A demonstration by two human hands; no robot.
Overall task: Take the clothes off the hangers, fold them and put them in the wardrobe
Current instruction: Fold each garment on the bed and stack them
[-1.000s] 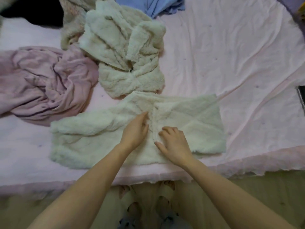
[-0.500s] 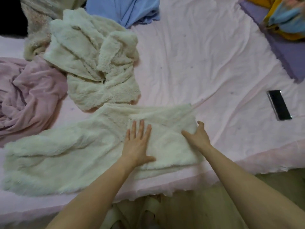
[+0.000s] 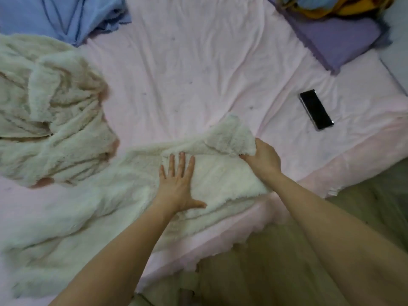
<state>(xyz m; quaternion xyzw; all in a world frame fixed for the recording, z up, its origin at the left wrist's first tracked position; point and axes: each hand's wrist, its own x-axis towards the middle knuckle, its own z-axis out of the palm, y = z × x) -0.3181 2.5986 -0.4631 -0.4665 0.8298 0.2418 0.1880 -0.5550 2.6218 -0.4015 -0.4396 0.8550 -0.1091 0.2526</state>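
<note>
Since the frame 0.5 s ago, the right hand [image 3: 262, 159] has closed on the right edge of the fleece [image 3: 223, 180] and lifted that corner, which now curls up and over toward the left; before, that hand only touched the edge with the cloth lying flat. The left hand [image 3: 180, 186] has stayed flat on the cloth, fingers straight and spread, thumb out to the right, pressing the fleece down on the bed [image 3: 198, 69]. The right hand's fingers are curled under the raised flap, pinching it, just right of the pressing palm. The fleece lies along the near edge of the bed, stretching from the grip far out to the left. Up and left of the left hand sits a 2nd cream fleece [image 3: 50, 120], bunched, just beside the spread one. Beyond it a blue cloth [image 3: 64, 16] lies at the far edge. Right of the grip and well apart, a dark phone [image 3: 316, 109] lies flat on the sheet, with a purple pillow [image 3: 335, 38] further off behind it.
</note>
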